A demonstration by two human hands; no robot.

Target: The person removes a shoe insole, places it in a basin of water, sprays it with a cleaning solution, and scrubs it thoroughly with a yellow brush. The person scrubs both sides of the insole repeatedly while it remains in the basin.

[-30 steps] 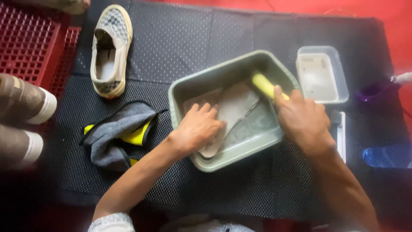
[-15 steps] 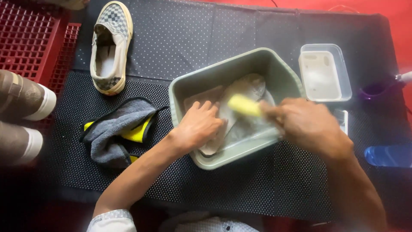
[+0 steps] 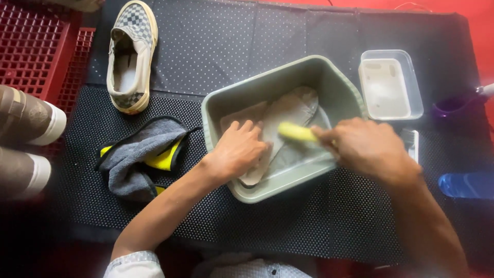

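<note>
Down in the grey-green tub (image 3: 329,77), which sits on a black dotted mat (image 3: 247,46), two hands work on a pale shoe (image 3: 290,116) lying in shallow water. Left hand (image 3: 236,152) lies flat with fingers spread, pressing the near end of the shoe against the tub's floor; it grips nothing, only pins. Right hand (image 3: 368,149) is closed round a yellow brush (image 3: 297,132), whose free end sticks out toward the left hand and hangs just over the middle of the shoe (whether bristles touch the shoe cannot be told, since the brush is blurred). The shoe lies slantwise, its far end reaching toward the tub's back wall.

Left of the tub, on the mat, lies a bunched grey cloth (image 3: 136,157) with black edging and yellow patches showing beneath. Beyond it, near the mat's far left corner, a second shoe (image 3: 128,56) with a checkered pattern rests sole down, opening upward. A red plastic crate (image 3: 31,46) fills the upper left corner, and two brown cylinders with white ends (image 3: 31,116) lie at the left edge.

Right of the tub stands a clear rectangular box (image 3: 417,82) with cloudy liquid in it. A purple item (image 3: 455,105) and a blue one (image 3: 465,184) sit at the right edge, both too blurred to name. Red floor (image 3: 478,20) shows past the mat.
</note>
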